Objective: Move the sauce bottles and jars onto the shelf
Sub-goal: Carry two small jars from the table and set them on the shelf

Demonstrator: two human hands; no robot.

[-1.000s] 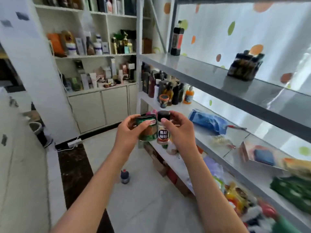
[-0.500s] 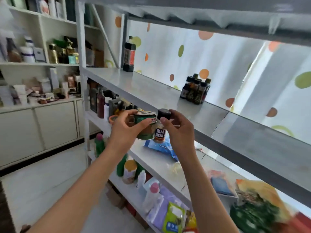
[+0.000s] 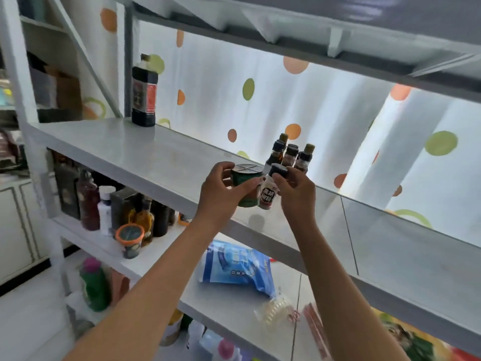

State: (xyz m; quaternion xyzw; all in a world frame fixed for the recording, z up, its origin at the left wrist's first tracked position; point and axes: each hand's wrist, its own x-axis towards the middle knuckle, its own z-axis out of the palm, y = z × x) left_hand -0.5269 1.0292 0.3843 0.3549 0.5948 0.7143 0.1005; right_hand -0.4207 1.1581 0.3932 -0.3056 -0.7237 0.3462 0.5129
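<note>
Our left hand (image 3: 221, 188) curled round a green jar (image 3: 247, 186), and our right hand (image 3: 296, 190) pinched the dark cap of a small white bottle (image 3: 268, 194); we held both just above the grey shelf (image 3: 145, 157), touching each other. On that shelf a tall dark bottle (image 3: 144, 92) stood at its far left end. Just behind our hands stood a cluster of small dark bottles (image 3: 290, 156).
</note>
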